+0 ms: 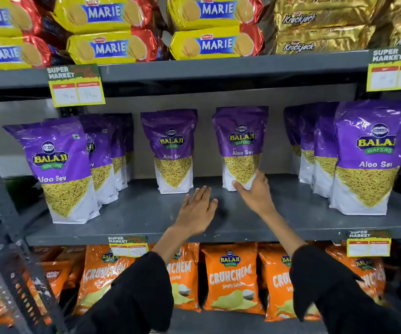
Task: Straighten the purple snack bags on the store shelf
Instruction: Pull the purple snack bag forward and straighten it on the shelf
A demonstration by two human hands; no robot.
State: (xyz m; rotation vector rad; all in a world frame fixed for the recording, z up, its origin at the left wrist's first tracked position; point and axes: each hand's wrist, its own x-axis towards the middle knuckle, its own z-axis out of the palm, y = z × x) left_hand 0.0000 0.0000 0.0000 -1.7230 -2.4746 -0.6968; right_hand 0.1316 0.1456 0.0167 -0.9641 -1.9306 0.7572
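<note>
Better to steady the purple bag right of centre [241, 148] low down, at its white base, than to push at its floppy top, since a tall pouch on a narrow foot looks likely to tip backward. Best to nudge from the bottom corners with the label square to the aisle, then draw forward toward the shelf [146, 213] lip so as to sit level with the front bags of the left row [57, 169] and the right row [370, 157], both well ahead of the two lone pouches in the middle. Same treatment probably due for the other middle bag [174, 150], standing apart to the left and leaning slightly. Worth going gently, as crinkly film slides easily on smooth grey metal. Right hand [255, 191] reaching deep over the shelf, fingers spread and loose, fingertips [258, 175] touching the lower front of the bag right of centre, thumb low beside its white base; not clamped, only resting against. Left hand [196, 210] flat, palm down, fingers together and pointing inward, hovering over or lying on bare shelf between the two middle bags, holding nothing; contact with the metal hard to tell. Hands near each other but apart, both forearms stretched forward in black sleeves [134, 290]
</note>
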